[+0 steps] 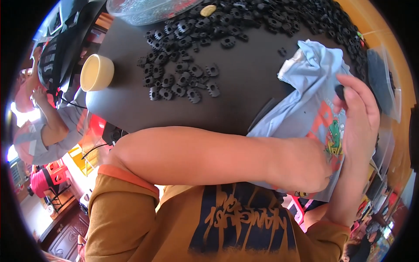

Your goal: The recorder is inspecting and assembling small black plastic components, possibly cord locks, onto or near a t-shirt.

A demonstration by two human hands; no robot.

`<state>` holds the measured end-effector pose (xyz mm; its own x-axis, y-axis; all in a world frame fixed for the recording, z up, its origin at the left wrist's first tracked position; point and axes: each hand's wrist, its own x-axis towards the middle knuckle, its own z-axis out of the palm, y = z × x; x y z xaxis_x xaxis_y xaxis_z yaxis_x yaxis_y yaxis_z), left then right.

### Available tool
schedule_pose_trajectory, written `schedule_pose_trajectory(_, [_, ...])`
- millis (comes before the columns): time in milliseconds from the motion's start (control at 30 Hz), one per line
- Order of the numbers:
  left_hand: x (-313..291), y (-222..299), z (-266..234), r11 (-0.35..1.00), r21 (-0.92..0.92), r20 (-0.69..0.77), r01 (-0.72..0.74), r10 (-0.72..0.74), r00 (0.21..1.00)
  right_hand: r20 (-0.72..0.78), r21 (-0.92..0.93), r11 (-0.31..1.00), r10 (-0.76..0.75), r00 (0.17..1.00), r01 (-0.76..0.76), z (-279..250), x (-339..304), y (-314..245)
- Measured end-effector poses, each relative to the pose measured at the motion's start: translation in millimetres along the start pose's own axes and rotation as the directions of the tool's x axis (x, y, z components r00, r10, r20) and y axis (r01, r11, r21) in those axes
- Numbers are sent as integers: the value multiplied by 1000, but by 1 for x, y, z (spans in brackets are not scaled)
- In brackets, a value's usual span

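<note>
My left forearm crosses in front of me to the right. At its end my left hand (303,168) is closed in a fist over a light blue printed cloth (314,74); whatever it may hold is hidden. Just beyond, my right hand (360,115) is raised, its fingers bent around a small black piece (340,92), too small to name surely. The cloth is bunched at its far end and spreads toward me, with a green cartoon figure on it. Left of the cloth, a loose group of black hair claw clip parts (179,81) lies on the dark table (235,105).
A large heap of black claw parts (266,15) covers the far side. A clear tub (148,11) of metallic bits stands at the far left, a cream cup (98,73) at the left edge. Clear plastic bags (384,83) lie right. Another person (48,126) sits left.
</note>
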<state>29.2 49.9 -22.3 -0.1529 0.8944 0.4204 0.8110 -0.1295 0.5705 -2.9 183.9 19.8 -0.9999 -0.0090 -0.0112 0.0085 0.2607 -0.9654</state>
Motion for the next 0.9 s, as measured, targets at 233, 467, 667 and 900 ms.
schedule_pose_trajectory(233, [9, -14, -43, 870, 382, 85, 312, -369, 926, -38, 361, 927, 125, 991, -103, -53, -32, 29])
schedule_pose_trajectory(467, [-50, -30, -94, 411, 626, -454, 663, -500, 738, 27, 350, 937, -30, 999, 19, -66, -39, 35])
schedule_pose_trajectory(667, [-71, -48, -99, 261, 697, -473, 668, -534, 701, 9, 433, 901, -32, 999, 25, -84, -32, 35])
schedule_pose_trajectory(900, [-40, -34, -90, 573, 114, -567, 812, -633, 527, -205, 542, 840, 110, 973, 19, -80, -28, 27])
